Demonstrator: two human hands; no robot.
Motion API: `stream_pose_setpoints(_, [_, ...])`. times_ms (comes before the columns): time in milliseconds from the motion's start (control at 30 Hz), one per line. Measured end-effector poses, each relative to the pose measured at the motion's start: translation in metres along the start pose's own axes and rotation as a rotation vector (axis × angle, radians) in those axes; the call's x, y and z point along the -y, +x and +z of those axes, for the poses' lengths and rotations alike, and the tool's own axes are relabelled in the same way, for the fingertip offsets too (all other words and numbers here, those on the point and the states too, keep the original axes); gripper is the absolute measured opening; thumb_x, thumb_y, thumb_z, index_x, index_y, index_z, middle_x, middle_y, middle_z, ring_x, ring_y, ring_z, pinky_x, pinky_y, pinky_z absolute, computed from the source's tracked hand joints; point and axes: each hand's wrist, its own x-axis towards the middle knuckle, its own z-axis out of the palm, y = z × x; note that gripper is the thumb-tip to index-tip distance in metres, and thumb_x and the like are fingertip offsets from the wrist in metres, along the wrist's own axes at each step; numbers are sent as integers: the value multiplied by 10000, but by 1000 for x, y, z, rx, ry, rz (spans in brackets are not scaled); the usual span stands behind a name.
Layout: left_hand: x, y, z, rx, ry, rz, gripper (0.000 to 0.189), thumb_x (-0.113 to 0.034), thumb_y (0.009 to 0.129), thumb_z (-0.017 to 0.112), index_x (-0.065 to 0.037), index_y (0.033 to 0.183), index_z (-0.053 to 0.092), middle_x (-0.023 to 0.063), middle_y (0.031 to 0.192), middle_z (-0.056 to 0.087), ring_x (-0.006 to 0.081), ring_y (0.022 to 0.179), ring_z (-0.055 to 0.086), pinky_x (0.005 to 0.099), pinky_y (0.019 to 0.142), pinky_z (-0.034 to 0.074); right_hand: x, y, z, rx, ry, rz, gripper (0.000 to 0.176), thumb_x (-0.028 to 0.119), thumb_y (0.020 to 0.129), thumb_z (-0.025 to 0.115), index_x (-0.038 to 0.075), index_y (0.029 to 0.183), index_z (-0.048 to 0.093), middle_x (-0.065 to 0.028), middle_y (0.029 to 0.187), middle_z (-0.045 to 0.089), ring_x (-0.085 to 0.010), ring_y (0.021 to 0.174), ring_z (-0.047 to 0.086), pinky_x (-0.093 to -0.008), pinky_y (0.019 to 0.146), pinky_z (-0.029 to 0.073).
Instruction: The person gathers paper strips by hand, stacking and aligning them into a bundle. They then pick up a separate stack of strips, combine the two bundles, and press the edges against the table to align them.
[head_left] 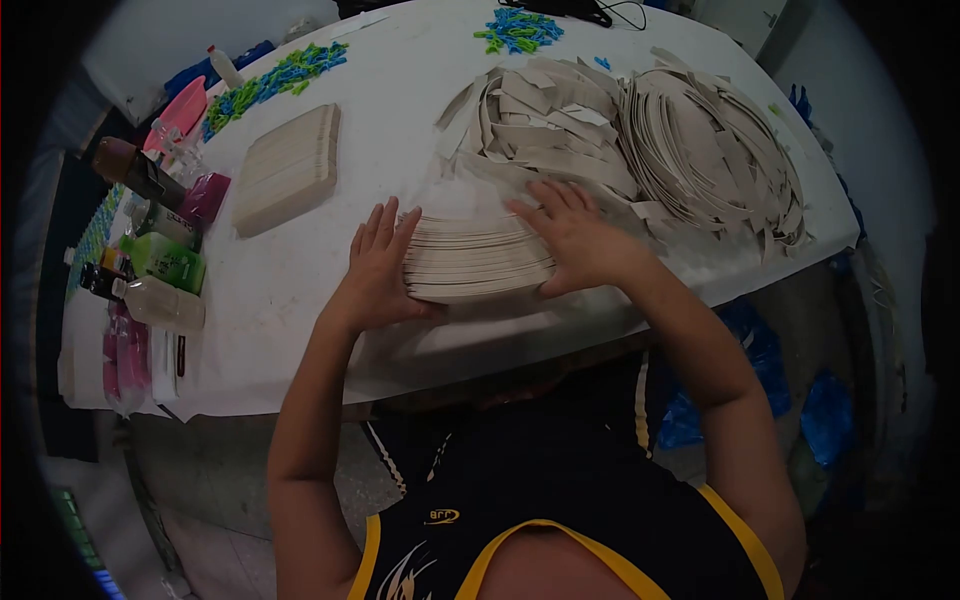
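A stack of pale beige strips (478, 262), paper or thin card by the look of them, lies near the table's front edge. My left hand (378, 270) clasps its left end, thumb along the front and fingers towards the back. Around the right end is my right hand (580, 240), thumb at the near corner and fingers spread over the far side. Just beyond my right hand sits a loose heap of cut, curling strips (545, 115). A bigger coiled bundle of strips (690, 150) adjoins that heap on the right.
A neat beige block of stacked pieces (287, 170) rests at left on the white-covered table (270, 320). Bottles, including a green one (165, 262), crowd the left edge. Blue and green clips (285, 85) lie at the back, near a pink basin (180, 112). Blue plastic bags (828, 415) are below right.
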Motion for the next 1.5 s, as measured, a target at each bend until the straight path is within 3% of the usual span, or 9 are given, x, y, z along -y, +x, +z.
stream_pose_setpoints(100, [5, 17, 0, 64, 115, 51, 1381, -433, 532, 1002, -116, 1660, 272, 273, 1695, 241, 467, 1576, 215, 538, 1270, 251, -19, -6, 11, 34, 114, 36, 1197, 501, 599, 919, 97, 1593, 388, -246, 1566, 400, -439, 1502, 330, -545, 1279, 206])
stream_pose_setpoints(233, [6, 22, -7, 122, -87, -11, 1270, -421, 527, 1001, -95, 1590, 388, 234, 1571, 418, 435, 1463, 394, 517, 1221, 356, -21, -13, 22, -37, 323, 70, 1137, 464, 597, 916, 50, 1543, 440, -233, 1466, 481, -421, 1429, 404, -522, 1224, 321])
stream_pose_setpoints(367, [0, 3, 0, 61, -119, 27, 1162, -381, 534, 1006, -87, 1518, 462, 211, 1473, 493, 418, 1339, 481, 490, 1154, 435, -10, -27, 27, -162, 356, 93, 1128, 366, 599, 933, 25, 1546, 425, -235, 1438, 495, -417, 1405, 441, -479, 1184, 399])
stream_pose_setpoints(467, [1, -5, 8, 23, -209, 5, 1150, -306, 530, 1018, -74, 1509, 461, 211, 1490, 476, 429, 1389, 462, 492, 1171, 431, -5, -31, 31, -181, 507, 133, 1142, 317, 598, 936, 15, 1560, 401, -242, 1491, 452, -433, 1445, 407, -475, 1205, 380])
stream_pose_setpoints(800, [-14, -7, 31, -165, -462, -21, 959, -159, 681, 928, -75, 1515, 462, 245, 1621, 365, 420, 1530, 361, 504, 1207, 404, 31, -26, 47, -245, 462, 278, 1186, 358, 681, 945, -80, 1563, 282, -266, 1570, 331, -484, 1491, 315, -514, 1251, 305])
stream_pose_setpoints(900, [-18, -8, 45, -231, -543, -68, 933, -121, 722, 892, -80, 1541, 448, 267, 1656, 320, 417, 1546, 344, 500, 1222, 373, 40, -20, 53, -287, 472, 398, 1150, 354, 743, 912, -77, 1595, 270, -287, 1631, 293, -458, 1511, 335, -476, 1245, 333])
stream_pose_setpoints(967, [-21, -8, 49, -272, -503, -73, 926, -104, 740, 874, -79, 1556, 437, 274, 1668, 303, 414, 1551, 339, 499, 1228, 360, 42, -16, 62, -372, 484, 401, 1080, 318, 777, 874, -133, 1554, 275, -333, 1594, 305, -496, 1495, 313, -521, 1254, 286])
stream_pose_setpoints(1267, [-29, -20, 28, -126, -518, -40, 1078, -40, 739, 857, -82, 1652, 287, 260, 1727, 188, 400, 1614, 192, 474, 1287, 257, 30, -31, 51, -228, 419, 255, 1138, 354, 780, 819, -149, 1589, 196, -369, 1654, 210, -532, 1529, 248, -536, 1275, 247])
stream_pose_setpoints(1500, [-26, -16, 24, -111, -458, -58, 1184, -157, 686, 946, -96, 1656, 270, 281, 1722, 168, 451, 1614, 134, 513, 1294, 220, 27, -28, 48, -140, 446, 289, 1223, 372, 737, 828, -109, 1622, 135, -366, 1677, 149, -547, 1557, 170, -538, 1289, 218])
